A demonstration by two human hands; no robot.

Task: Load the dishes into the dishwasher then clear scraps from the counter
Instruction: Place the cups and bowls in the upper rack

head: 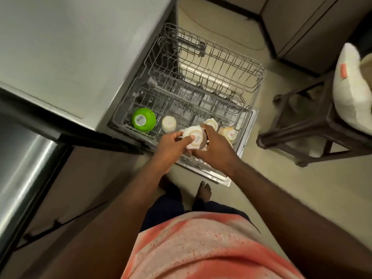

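Both my hands hold an upturned white bowl (194,138) over the near edge of the lower rack (211,109) of the open dishwasher. My left hand (171,147) grips its left side with the thumb across the base. From the right, my right hand (214,147) curls round the bowl's rim. A green bowl (143,119) sits upside down at the rack's left. A small white cup (168,124) stands beside it. Two more pale cups (229,133) sit to the right. The upper rack (211,63) is pulled out and holds no dishes.
A grey counter (70,49) runs along the left, above the dishwasher. A steel appliance front (26,164) is at the lower left. A dark stool (314,125) with a white cushion (350,85) stands on the right. My bare feet (203,191) are close to the open door.
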